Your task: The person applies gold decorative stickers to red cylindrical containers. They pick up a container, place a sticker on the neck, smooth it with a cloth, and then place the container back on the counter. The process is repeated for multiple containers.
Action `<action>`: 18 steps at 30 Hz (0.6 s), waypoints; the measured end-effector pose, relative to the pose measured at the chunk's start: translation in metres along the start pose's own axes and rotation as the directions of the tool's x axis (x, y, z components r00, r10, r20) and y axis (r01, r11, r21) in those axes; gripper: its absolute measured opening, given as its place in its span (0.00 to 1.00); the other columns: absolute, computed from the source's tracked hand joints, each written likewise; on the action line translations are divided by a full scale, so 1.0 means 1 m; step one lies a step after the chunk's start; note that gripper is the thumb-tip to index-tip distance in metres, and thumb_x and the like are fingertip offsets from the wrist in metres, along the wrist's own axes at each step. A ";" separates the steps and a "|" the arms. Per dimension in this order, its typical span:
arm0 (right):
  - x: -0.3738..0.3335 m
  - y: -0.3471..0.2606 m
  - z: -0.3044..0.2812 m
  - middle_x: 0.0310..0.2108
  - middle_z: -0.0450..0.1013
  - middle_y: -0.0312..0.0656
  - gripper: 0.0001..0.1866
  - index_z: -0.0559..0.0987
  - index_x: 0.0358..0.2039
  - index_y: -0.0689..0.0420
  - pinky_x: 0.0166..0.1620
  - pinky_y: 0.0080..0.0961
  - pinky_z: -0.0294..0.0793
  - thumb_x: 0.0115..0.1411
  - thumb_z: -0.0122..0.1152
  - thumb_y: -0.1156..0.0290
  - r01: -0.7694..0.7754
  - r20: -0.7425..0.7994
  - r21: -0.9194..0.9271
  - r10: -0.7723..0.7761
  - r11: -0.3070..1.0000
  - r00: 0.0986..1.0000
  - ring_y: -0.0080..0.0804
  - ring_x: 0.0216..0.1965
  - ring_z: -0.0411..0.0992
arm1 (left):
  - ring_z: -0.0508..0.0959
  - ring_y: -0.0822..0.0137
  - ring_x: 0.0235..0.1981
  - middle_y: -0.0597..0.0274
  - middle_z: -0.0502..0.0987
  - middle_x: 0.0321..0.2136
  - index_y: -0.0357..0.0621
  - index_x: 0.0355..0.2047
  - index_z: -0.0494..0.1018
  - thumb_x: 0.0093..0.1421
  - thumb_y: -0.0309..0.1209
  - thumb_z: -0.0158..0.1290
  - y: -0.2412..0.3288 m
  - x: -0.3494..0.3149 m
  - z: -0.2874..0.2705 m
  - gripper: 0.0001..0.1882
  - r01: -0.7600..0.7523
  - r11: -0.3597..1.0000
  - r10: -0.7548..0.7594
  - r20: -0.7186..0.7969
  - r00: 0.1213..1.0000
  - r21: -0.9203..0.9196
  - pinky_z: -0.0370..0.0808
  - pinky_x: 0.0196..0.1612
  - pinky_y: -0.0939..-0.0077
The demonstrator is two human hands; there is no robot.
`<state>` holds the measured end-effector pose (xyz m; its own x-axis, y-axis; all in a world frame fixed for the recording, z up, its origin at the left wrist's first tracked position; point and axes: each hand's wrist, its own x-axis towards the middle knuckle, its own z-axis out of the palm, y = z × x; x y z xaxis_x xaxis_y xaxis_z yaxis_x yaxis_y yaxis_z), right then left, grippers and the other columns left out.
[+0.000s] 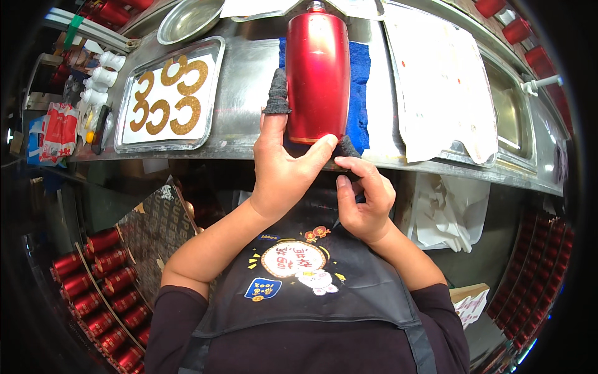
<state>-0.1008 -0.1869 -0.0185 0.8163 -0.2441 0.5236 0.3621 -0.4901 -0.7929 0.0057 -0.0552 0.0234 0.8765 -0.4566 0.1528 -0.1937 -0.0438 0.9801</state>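
Observation:
A glossy red bottle (pixel 318 75) with a metal neck lies on a blue cloth (pixel 360 93), its base toward me. My left hand (pixel 283 165) is closed about its lower end. The fingers, with dark grey wraps, run along the bottle's left side, and the thumb reaches across the base corner. A dark grey wrap (pixel 348 148) shows just past that thumb's tip. Close below it is my right hand (pixel 367 199), its fingers curled in and the index fingertip near the wrap. What lies between its finger and thumb is hidden.
Left on the metal bench, a tray (pixel 218 62) carries gold C-shaped pieces on white paper. A metal bowl (pixel 190 22) stands behind it. Right is a paper-covered tray (pixel 436 81) beside a basin (pixel 511 118). Red containers (pixel 99 293) stand in rows lower left. The bench edge runs under my wrists.

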 end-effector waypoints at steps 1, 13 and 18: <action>-0.001 0.001 0.000 0.42 0.79 0.45 0.16 0.77 0.44 0.66 0.22 0.13 0.66 0.53 0.58 0.89 -0.001 0.003 0.001 0.001 1.000 1.000 0.17 0.21 0.70 | 0.71 0.61 0.59 0.49 0.66 0.61 0.35 0.69 0.50 0.57 0.20 0.60 -0.001 0.000 0.000 0.43 0.000 0.999 0.001 -0.014 1.000 0.040 0.71 0.61 0.65; 0.022 -0.012 0.001 0.30 0.78 0.42 0.17 0.79 0.39 0.61 0.25 0.27 0.70 0.48 0.60 0.88 0.153 0.134 -0.132 -0.135 0.979 0.982 0.35 0.18 0.71 | 0.69 0.56 0.62 0.46 0.62 0.65 0.41 0.70 0.53 0.48 0.26 0.70 -0.026 -0.003 -0.021 0.52 -0.080 0.987 0.080 0.001 0.997 0.142 0.63 0.66 0.64; 0.013 -0.011 0.004 0.36 0.79 0.41 0.14 0.78 0.42 0.64 0.22 0.15 0.63 0.55 0.60 0.87 0.006 -0.051 -0.081 -0.011 0.997 0.999 0.16 0.17 0.66 | 0.78 0.52 0.54 0.53 0.80 0.49 0.44 0.66 0.63 0.48 0.29 0.70 -0.026 0.002 -0.019 0.45 -0.276 0.860 0.314 -0.019 0.949 0.429 0.48 0.72 0.52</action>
<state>-0.0922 -0.1815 -0.0039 0.7884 -0.2812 0.5472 0.3296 -0.5580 -0.7616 0.0210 -0.0377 0.0005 0.7796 -0.4307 0.4548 -0.5974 -0.2930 0.7465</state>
